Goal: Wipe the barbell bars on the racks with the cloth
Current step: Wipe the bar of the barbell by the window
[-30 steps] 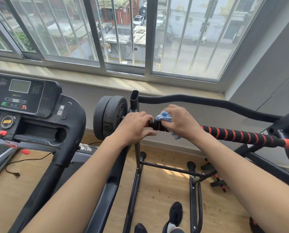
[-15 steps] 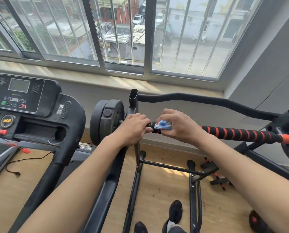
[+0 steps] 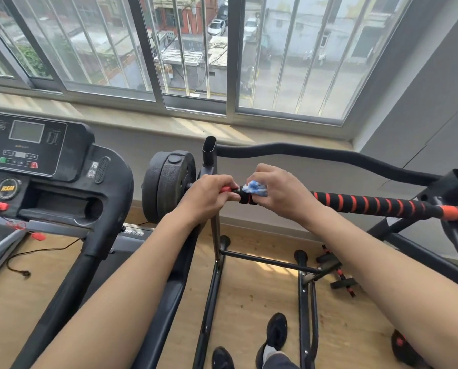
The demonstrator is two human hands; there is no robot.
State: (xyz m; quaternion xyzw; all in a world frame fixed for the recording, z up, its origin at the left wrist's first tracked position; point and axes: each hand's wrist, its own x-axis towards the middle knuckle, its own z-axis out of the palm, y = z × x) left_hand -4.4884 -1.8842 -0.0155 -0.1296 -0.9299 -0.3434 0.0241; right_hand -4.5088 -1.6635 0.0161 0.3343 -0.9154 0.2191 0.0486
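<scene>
Head view looks down along your forearms to the barbell bar [image 3: 369, 205], which lies across the black rack [image 3: 209, 158] and serves as the landmark for everything else. Your left hand [image 3: 209, 197] curls its fingers round the bar's red end section, just to the right of the rack's upright post. Your right hand [image 3: 278, 193] sits just to the right of your left on the same bar, fingers bent and pinching the blue-and-white cloth [image 3: 254, 188] against the bar's top. The cloth is bunched small, showing between your thumb and fingers, touching the bar where a red and black collar wraps it. To the right of your right hand the bar runs on in black foam with red spiral stripes, ending in a red section at the frame's edge. At the bar's left end, past the post, black weight plates [image 3: 166, 186] hang on the sleeve. Behind the bar a curved black rail [image 3: 329, 155] spans the rack. Left of the plates stands a treadmill console [image 3: 28, 145]. Below the bar, your dark shoes [image 3: 276, 331] stand on the wooden floor [image 3: 252, 288].
</scene>
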